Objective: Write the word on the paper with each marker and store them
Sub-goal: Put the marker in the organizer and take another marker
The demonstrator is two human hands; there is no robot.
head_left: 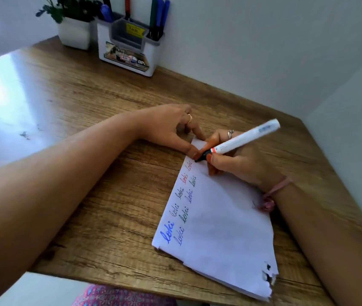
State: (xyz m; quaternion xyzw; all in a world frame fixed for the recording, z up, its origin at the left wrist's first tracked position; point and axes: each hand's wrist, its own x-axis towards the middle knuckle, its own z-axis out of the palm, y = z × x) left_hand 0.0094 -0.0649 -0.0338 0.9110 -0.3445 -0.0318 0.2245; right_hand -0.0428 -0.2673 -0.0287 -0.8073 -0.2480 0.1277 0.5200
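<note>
A white sheet of paper (224, 228) lies tilted on the wooden desk, with the word "loki" written several times in blue, black, red and green along its left edge. My right hand (237, 160) grips a white marker (244, 140) with a red band, its dark tip touching the paper's far end. My left hand (171, 127) rests with fingertips pressing on the paper's far corner. A white and grey desk organiser (129, 47) at the back holds several markers (159, 16).
The wooden desk (87, 133) sits against a white wall at the back and right. A white pot with a green plant (74, 29) stands left of the organiser. The desk's front edge runs close to my body, near the paper's torn corner.
</note>
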